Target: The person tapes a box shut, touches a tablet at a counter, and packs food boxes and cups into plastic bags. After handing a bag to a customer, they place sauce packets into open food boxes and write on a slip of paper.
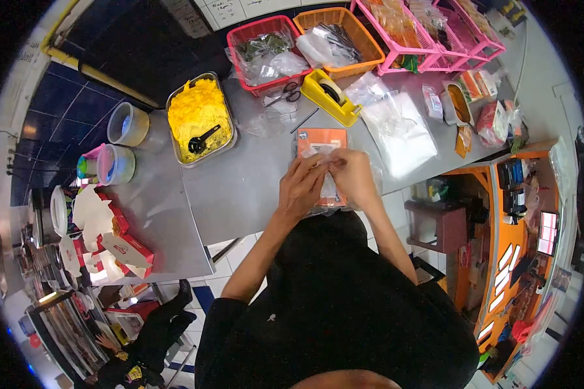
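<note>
**Small clear bag [328, 189] pinched in both hands, just on the near side of the yellow tape dispenser [331, 96].**
We find the left hand [302, 186] and right hand [355, 174] with fingertips closed narrow on the bag's upper edge, over an orange pad [311, 136]. We judge the film light, limp, slippery and easily torn. Hold belongs at the mouth edge, pinched flat.

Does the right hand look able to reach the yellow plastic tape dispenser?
Probably yes: the yellow plastic tape dispenser sits just beyond the right hand with nothing tall between, though that hand and the left hand grip a clear plastic bag.
</note>
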Motion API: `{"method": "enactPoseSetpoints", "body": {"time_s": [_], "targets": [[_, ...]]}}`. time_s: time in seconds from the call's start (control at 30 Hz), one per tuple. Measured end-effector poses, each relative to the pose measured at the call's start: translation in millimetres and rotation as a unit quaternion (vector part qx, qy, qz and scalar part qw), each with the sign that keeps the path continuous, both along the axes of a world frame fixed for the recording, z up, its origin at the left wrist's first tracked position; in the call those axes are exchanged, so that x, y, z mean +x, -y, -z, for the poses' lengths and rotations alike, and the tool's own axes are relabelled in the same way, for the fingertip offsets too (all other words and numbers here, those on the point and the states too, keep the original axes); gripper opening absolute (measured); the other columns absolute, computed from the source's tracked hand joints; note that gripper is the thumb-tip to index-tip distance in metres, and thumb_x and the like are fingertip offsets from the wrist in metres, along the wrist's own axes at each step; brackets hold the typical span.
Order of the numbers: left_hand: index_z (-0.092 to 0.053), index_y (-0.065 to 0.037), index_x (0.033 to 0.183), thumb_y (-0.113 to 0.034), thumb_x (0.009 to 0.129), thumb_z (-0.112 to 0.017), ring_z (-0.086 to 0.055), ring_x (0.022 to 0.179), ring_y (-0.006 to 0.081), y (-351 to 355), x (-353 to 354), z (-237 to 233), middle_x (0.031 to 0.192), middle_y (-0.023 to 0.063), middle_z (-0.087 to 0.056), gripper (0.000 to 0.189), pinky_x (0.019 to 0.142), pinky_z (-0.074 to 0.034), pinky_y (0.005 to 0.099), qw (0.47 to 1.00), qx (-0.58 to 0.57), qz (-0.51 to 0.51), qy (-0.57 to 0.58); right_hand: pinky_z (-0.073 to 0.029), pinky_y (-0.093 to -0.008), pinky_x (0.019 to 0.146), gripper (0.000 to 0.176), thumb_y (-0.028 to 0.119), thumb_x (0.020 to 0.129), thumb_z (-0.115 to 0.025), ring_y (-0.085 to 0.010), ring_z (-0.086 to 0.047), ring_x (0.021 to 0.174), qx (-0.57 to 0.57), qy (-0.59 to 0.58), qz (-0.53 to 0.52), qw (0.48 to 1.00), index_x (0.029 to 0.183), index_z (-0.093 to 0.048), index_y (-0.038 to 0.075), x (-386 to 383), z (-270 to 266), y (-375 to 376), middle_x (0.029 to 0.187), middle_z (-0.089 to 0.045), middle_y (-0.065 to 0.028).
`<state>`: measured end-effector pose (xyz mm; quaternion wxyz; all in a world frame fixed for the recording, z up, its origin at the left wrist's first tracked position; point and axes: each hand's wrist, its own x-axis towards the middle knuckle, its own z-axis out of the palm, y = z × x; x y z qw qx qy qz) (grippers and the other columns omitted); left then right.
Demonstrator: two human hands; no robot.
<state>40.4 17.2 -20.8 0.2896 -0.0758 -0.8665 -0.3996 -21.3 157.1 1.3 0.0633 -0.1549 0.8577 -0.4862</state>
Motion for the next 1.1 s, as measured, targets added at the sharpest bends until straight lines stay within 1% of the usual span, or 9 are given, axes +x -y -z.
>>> {"method": "enactPoseSetpoints", "body": {"time_s": [0.1, 0.17, 0.2, 0.27, 0.37, 0.5, 0.57, 0.63, 1.1], "targets": [[-0.071, -0.005, 0.092, 0.003, 0.073, -0.074, -0.063, 0.081, 0.0262, 5, -4, 2, 0.098, 0.0072, -0.067, 0.021, 0.066, -0.053, 0.0341, 0.998, -0.049, 0.01, -0.04, -0.055, -0.0343, 0.068, 0.01, -0.005, 0.076, -0.067, -0.0304, -0.071, 0.072, -0.006, 0.011, 0.003, 1.0, 0.086, -0.07, -0.005, 1, -2, 3, 0.077, -0.069, -0.0208], [-0.071, -0.004, 0.093, 0.001, 0.076, -0.073, -0.061, 0.076, 0.0242, 6, -6, -2, 0.094, 0.0085, -0.066, 0.018, 0.064, -0.051, 0.0326, 0.998, -0.048, -0.035, 0.008, -0.055, -0.0349, 0.068, 0.008, -0.005, 0.077, -0.067, -0.0312, -0.07, 0.072, -0.029, 0.021, 0.007, 0.999, 0.085, -0.069, -0.005, 4, -1, 3, 0.077, -0.069, -0.0202], [-0.071, -0.004, 0.093, 0.001, 0.076, -0.073, -0.061, 0.076, 0.0242, 6, -4, -2, 0.094, 0.0085, -0.066, 0.018, 0.064, -0.051, 0.0326, 0.998, -0.049, -0.038, 0.008, -0.055, -0.0336, 0.069, 0.009, -0.004, 0.078, -0.067, -0.0274, -0.071, 0.073, -0.035, 0.021, 0.019, 0.999, 0.087, -0.069, -0.004, 7, 0, 4, 0.079, -0.07, -0.0177], [-0.071, -0.002, 0.091, -0.001, 0.079, -0.073, -0.06, 0.074, 0.0225, 6, -3, -1, 0.09, 0.01, -0.066, 0.012, 0.062, -0.049, 0.0313, 0.988, 0.079, -0.052, 0.118, -0.055, -0.0322, 0.069, 0.01, -0.004, 0.079, -0.068, -0.0236, -0.071, 0.073, -0.041, 0.019, 0.03, 0.999, 0.089, -0.07, -0.002, 8, 5, 5, 0.082, -0.071, -0.0153], [-0.072, -0.001, 0.088, -0.002, 0.08, -0.073, -0.059, 0.071, 0.0216, 5, 2, -1, 0.087, 0.011, -0.064, 0.008, 0.061, -0.047, 0.0308, 0.975, 0.155, -0.062, 0.149, -0.056, -0.0352, 0.067, 0.008, -0.003, 0.078, -0.068, -0.0304, -0.071, 0.074, -0.022, -0.046, 0.022, 0.998, 0.086, -0.069, -0.003, 11, 10, 8, 0.085, -0.07, -0.0192], [-0.072, -0.002, 0.086, -0.004, 0.079, -0.074, -0.058, 0.071, 0.0225, 5, 7, -12, 0.084, 0.0107, -0.062, 0.008, 0.063, -0.047, 0.0316, 0.977, 0.141, -0.052, 0.15, -0.056, -0.0339, 0.069, 0.009, -0.004, 0.079, -0.067, -0.0276, -0.072, 0.077, -0.05, -0.044, 0.019, 0.998, 0.089, -0.067, -0.003, 16, 9, 6, 0.088, -0.071, -0.0178], [-0.073, -0.003, 0.087, -0.006, 0.077, -0.076, -0.057, 0.073, 0.0243, 6, 10, -13, 0.082, 0.0103, -0.06, 0.011, 0.065, -0.047, 0.0338, 0.984, 0.069, -0.028, 0.16, -0.056, -0.0337, 0.069, 0.01, -0.004, 0.08, -0.067, -0.0262, -0.072, 0.078, -0.059, -0.033, 0.013, 0.998, 0.09, -0.066, -0.003, 17, 4, 9, 0.088, -0.071, -0.0171], [-0.073, -0.003, 0.086, -0.007, 0.076, -0.076, -0.057, 0.074, 0.0253, 6, 11, -11, 0.081, 0.01, -0.059, 0.012, 0.066, -0.047, 0.035, 0.985, 0.069, -0.037, 0.155, -0.056, -0.0322, 0.07, 0.009, -0.004, 0.082, -0.067, -0.024, -0.073, 0.08, -0.107, 0.058, 0.054, 0.991, 0.091, -0.068, -0.003, 17, -6, 12, 0.088, -0.073, -0.0156], [-0.072, -0.004, 0.084, -0.011, 0.077, -0.073, -0.054, 0.088, 0.0296, 5, 14, -3, 0.089, 0.0119, -0.056, 0.011, 0.075, -0.046, 0.04, 0.986, 0.049, -0.015, 0.158, -0.056, -0.0286, 0.071, 0.015, -0.004, 0.081, -0.067, -0.0195, -0.072, 0.08, -0.086, 0.061, 0.012, 0.994, 0.095, -0.073, -0.003, 13, 5, 6, 0.086, -0.074, -0.0146]]}}
